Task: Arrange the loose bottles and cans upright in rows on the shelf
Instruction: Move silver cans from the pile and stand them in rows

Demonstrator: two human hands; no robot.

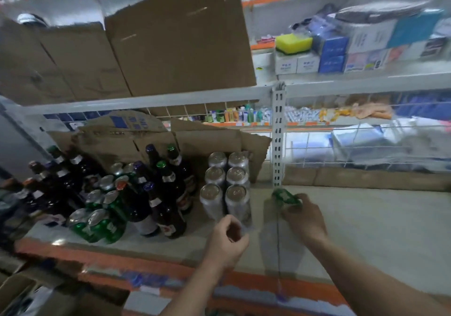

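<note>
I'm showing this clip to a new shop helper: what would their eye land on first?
First, the right hand gripping a green can low beside the white shelf post. Left of it stand six silver cans upright in two neat rows, and further left a crowded cluster of dark bottles and green cans. Big cardboard boxes sit on the shelf above.

The left forearm (195, 286) is pointing forward and up from the lower edge, with the wrist straight. The left hand (227, 238) is showing its back to the camera. Its fingers (234, 223) are curling inward toward the thumb and forming a hollow fist; blur is hiding whether anything is lying inside them. The right forearm (371, 276) is pointing forward from the lower right corner. The right hand (306, 220) is gripping a can (286, 199), which is protruding, tilted, beyond the fingertips.
</note>
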